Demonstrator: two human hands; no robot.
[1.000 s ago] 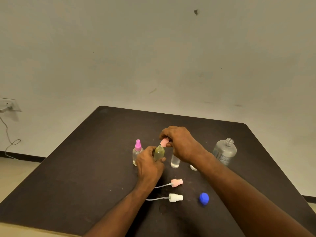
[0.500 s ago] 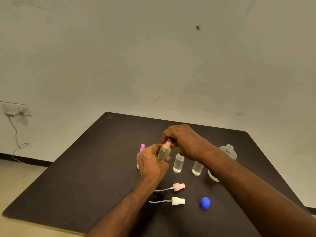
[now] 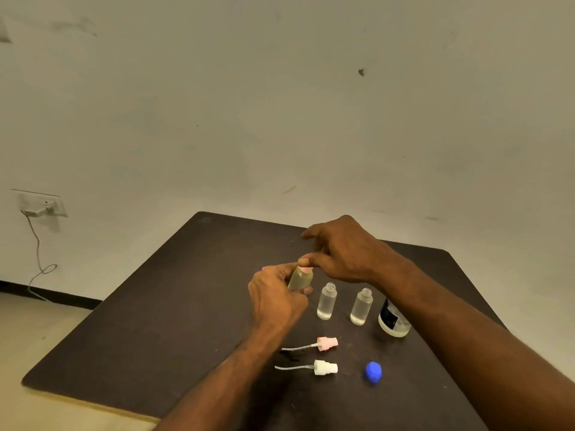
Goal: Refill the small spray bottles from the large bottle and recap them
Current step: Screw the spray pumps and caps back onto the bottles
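Recapping in hand: left hand grips the yellowish bottle at table centre, right hand pinches its pink cap; next, probably capping the two open bottles at 3 o'clock.

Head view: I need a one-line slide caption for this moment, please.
Left hand holds a yellowish spray bottle while the right hand fits its pink cap; two uncapped bottles wait.

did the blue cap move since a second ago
No. The blue cap lies on the table just right of the white sprayer head, same spot relative to it as before; only the camera view shifted.
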